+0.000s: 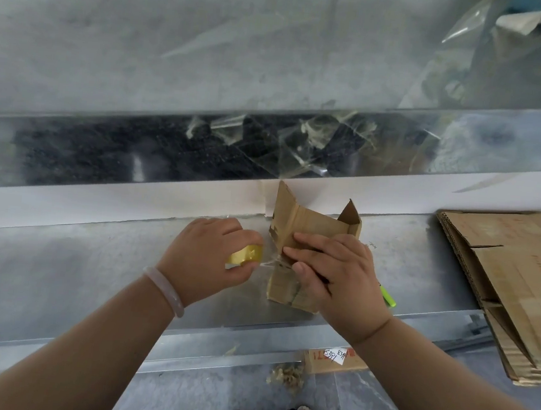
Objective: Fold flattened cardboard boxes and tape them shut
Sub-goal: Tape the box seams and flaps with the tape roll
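A: Your left hand (205, 254) grips a yellow tape roll (247, 255); right hand (332, 273), flat, pins small brown cardboard box (313, 224) to grey metal bench (91, 270).
B: Taping, probably. Keep your strip taut, then smooth.

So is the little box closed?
No, open: two flaps of the small box stand up at its far end. The left hand grips the tape roll.
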A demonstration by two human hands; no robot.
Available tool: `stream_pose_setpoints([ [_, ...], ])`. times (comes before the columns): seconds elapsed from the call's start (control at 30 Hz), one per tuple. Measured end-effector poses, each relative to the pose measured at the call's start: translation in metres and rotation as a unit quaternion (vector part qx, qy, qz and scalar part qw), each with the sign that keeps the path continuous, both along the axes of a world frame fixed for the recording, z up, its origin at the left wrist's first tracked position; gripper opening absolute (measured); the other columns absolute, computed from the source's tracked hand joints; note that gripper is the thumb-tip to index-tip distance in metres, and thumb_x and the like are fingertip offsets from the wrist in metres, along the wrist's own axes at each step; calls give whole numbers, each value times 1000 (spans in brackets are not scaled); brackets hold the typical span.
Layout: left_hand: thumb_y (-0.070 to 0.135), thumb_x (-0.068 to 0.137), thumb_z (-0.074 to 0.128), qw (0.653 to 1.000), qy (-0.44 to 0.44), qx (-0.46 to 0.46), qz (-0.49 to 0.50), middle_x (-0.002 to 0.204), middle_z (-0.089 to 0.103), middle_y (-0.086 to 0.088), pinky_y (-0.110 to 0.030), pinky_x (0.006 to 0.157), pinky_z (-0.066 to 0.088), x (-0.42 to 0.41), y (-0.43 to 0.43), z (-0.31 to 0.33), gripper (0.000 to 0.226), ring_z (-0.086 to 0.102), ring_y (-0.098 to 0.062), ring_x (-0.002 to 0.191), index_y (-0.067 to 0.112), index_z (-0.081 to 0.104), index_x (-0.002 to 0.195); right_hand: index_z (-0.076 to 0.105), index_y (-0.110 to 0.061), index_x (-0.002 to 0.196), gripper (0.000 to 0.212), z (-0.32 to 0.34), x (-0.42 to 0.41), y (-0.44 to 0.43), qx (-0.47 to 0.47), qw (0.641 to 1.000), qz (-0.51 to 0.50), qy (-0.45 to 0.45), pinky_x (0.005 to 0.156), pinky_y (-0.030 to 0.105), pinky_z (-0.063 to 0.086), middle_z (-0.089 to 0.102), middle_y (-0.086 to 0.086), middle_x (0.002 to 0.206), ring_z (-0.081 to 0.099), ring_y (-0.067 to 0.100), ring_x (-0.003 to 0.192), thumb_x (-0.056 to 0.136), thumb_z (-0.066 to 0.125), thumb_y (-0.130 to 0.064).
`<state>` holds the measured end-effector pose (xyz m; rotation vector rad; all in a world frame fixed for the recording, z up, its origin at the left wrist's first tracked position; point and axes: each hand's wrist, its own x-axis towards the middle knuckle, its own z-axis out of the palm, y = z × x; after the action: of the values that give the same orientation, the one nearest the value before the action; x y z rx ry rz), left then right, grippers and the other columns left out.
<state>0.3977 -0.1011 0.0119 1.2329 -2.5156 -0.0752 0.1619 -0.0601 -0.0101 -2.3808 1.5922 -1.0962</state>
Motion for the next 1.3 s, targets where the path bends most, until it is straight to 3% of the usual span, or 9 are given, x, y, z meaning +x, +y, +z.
stream_pose_setpoints([
  [0.17,47,78,56,996,53,71,9,85,53,19,-27,70,44,6,3,8,28,49,0,76,41,68,102,76,-37,99,24,6,5,-1,55,998,-6,-41,97,33,41,66,-22,115,57,10,104,84,60,-47],
  [0.4,53,72,54,994,49,89,36,88,52,22,-32,75,45,8,12,29,28,52,-2,82,45,66,96,76,-34,100,29,11,4,0,83,996,-9,-42,103,14,26,66,-20,118,56,11,109,82,59,-49],
  [0.63,53,70,53,992,39,94,71,88,52,22,-33,79,46,4,12,34,29,54,-4,83,46,65,95,76,-36,100,29,14,5,2,102,994,-6,-34,104,7,17,65,-21,119,54,9,108,83,57,-51],
  [0.87,55,70,50,994,15,87,69,89,50,22,-30,78,43,4,10,35,31,50,-2,82,46,64,96,68,-39,79,5,22,9,-1,164,986,-23,-36,97,-2,6,57,-29,115,49,4,111,80,73,-36],
  [1.0,56,71,49,993,8,96,74,89,52,20,-33,80,45,2,7,34,31,53,-5,83,45,63,98,57,-41,74,17,29,9,-4,200,979,-29,-35,100,9,14,55,-31,113,45,0,115,85,68,-34],
  [1.3,56,69,43,992,-21,113,60,88,53,17,-30,73,44,-4,0,36,39,53,-7,80,43,65,98,56,-35,74,15,30,11,-6,200,978,-49,-22,109,23,21,58,-22,112,45,4,118,87,64,-35],
])
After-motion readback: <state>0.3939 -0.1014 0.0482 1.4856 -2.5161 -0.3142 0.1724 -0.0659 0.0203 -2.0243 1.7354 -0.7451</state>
